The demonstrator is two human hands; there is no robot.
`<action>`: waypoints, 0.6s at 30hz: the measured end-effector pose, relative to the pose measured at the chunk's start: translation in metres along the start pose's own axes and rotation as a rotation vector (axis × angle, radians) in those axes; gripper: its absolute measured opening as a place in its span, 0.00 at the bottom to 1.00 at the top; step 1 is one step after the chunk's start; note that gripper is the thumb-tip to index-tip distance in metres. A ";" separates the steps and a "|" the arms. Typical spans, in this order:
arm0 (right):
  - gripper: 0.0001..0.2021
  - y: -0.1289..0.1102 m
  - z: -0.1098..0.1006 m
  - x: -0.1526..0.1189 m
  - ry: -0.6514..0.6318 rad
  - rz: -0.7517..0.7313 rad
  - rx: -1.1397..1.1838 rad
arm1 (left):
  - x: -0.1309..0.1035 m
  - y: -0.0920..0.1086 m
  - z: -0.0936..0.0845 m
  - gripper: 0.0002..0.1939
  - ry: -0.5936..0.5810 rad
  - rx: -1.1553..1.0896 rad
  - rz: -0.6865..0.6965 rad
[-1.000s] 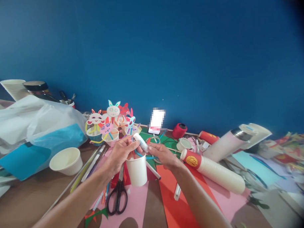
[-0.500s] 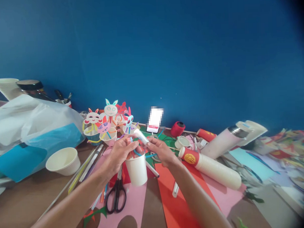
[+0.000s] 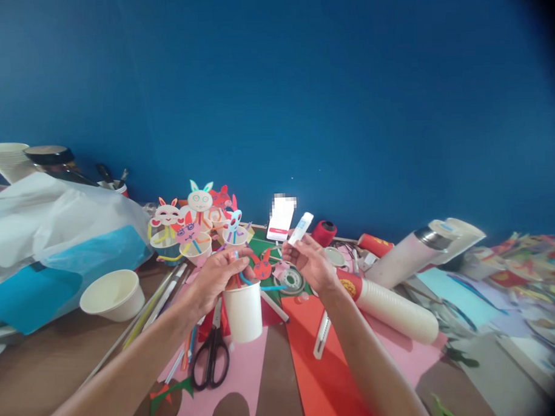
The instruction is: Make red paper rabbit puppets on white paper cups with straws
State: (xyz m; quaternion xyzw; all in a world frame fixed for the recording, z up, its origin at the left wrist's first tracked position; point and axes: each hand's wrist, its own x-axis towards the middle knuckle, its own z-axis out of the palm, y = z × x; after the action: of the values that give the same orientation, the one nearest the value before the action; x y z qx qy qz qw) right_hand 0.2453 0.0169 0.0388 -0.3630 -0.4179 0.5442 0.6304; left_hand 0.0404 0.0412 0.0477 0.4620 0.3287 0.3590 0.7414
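Observation:
My left hand (image 3: 220, 275) is closed at the rim of a white paper cup (image 3: 243, 313), which is upright above the pink paper. Its fingers pinch the straws standing in the cup, and a blue straw (image 3: 272, 287) sticks out to the right. A red cut-out animal head (image 3: 262, 267) shows just right of those fingers. My right hand (image 3: 312, 261) grips a small white tube (image 3: 300, 228), tilted up to the right, away from the cup. Black-handled scissors (image 3: 210, 356) lie left of the cup, and a white box cutter (image 3: 322, 335) rests on red paper (image 3: 313, 370).
Decorated cups with paper animal heads (image 3: 199, 200) stand at the back left. A phone (image 3: 281, 219) leans near the wall. Stacked cups (image 3: 397, 307) and a flask (image 3: 404, 256) lie at right. A white bowl (image 3: 114, 295) and plastic bag (image 3: 68, 209) are at left.
My right hand has moved right with the white tube, away from the cup. The red head and a tape roll now show between my hands. The cup has shifted slightly left.

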 end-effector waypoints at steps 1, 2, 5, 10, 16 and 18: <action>0.11 0.000 0.002 -0.001 -0.007 -0.013 -0.054 | 0.000 -0.001 0.001 0.17 -0.019 -0.003 -0.023; 0.11 0.000 0.004 -0.003 -0.019 -0.028 -0.109 | 0.000 -0.003 0.002 0.16 -0.036 -0.006 -0.045; 0.13 0.005 0.012 -0.006 -0.083 -0.038 -0.236 | 0.000 -0.008 0.007 0.14 -0.065 -0.019 -0.107; 0.18 0.014 0.020 -0.011 -0.229 0.093 -0.255 | -0.003 -0.011 0.012 0.12 -0.152 -0.082 -0.180; 0.18 0.026 0.024 -0.011 -0.330 0.062 -0.214 | -0.005 -0.008 0.015 0.14 -0.156 -0.081 -0.214; 0.18 0.023 0.022 -0.009 -0.363 0.058 -0.277 | -0.004 -0.010 0.014 0.13 -0.138 -0.076 -0.207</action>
State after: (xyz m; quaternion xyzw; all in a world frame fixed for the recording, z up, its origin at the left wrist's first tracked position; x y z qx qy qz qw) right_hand 0.2156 0.0113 0.0249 -0.3539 -0.5846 0.5559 0.4732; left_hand 0.0524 0.0287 0.0446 0.4208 0.3090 0.2601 0.8123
